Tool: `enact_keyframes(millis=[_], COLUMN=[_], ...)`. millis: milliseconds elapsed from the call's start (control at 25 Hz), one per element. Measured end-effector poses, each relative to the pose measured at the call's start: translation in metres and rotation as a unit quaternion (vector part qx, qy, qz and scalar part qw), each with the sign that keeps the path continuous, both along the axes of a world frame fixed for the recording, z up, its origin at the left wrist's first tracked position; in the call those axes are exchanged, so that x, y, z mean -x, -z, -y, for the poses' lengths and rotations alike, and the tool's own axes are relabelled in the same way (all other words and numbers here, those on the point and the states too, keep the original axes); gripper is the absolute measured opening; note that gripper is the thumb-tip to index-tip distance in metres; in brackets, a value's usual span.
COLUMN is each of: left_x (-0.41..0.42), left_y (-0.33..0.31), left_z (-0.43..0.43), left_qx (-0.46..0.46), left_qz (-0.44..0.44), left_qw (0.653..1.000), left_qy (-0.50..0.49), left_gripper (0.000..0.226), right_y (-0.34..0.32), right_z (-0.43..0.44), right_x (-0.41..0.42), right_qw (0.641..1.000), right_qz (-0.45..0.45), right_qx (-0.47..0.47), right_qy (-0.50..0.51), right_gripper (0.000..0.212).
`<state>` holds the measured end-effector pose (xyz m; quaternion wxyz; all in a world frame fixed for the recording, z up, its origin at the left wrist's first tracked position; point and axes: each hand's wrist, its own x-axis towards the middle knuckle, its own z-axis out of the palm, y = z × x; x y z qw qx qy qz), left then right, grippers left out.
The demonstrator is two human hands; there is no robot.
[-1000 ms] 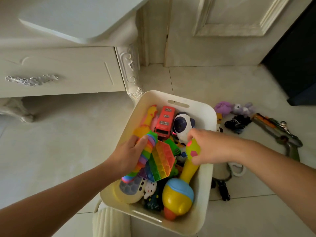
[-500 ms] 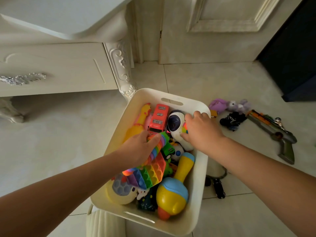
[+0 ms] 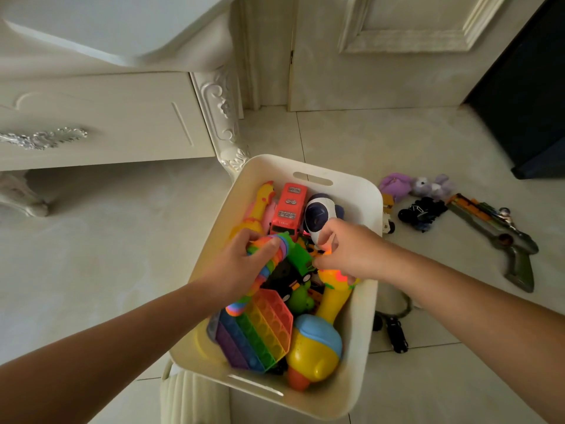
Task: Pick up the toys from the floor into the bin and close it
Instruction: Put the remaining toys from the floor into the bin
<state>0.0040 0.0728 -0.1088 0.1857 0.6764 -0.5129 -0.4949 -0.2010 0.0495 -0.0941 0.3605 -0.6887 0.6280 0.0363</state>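
Cream plastic, the bin sits on the floor, heaped with toys. Inside it the left hand grips a rainbow segmented toy. The right hand, apart from the left, curls above the yellow rattle; I cannot tell whether it holds anything. A purple plush, a black car and a toy gun lie right of the bin. The pile reaches near the rim, so adding these may block closing, and hard pressing could spill toys out.
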Motion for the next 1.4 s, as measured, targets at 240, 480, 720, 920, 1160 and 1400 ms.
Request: enact_keyframes(millis=[240, 480, 720, 920, 1160, 1400], left_x=[-0.003, 0.0, -0.006, -0.005, 0.0, 0.024], left_y=[0.001, 0.025, 0.016, 0.013, 0.029, 0.013], left_z=[0.013, -0.001, 0.017, 0.007, 0.009, 0.001], left_qx=[0.023, 0.164, 0.128, 0.21, 0.123, 0.225], left_qz=[0.05, 0.325, 0.253, 0.289, 0.321, 0.301], left_qw=[0.996, 0.901, 0.953, 0.904, 0.831, 0.861], left_qy=[0.068, 0.237, 0.103, 0.233, 0.437, 0.343], left_gripper=[0.048, 0.06, 0.054, 0.064, 0.069, 0.069], right_y=[0.012, 0.023, 0.034, 0.035, 0.04, 0.019], right_z=[-0.005, -0.009, -0.016, -0.016, -0.02, -0.019], right_x=[0.003, -0.001, 0.005, 0.005, 0.002, 0.006], right_qw=[0.983, 0.989, 0.982, 0.981, 0.978, 0.98], right_qz=[-0.119, -0.018, 0.002, 0.004, 0.014, 0.078], right_qx=[0.102, 0.111, 0.167, 0.171, 0.184, 0.173], right_qy=[-0.095, -0.094, -0.087, -0.086, -0.095, -0.061], right_gripper=[0.042, 0.037, 0.033, 0.033, 0.037, 0.021])
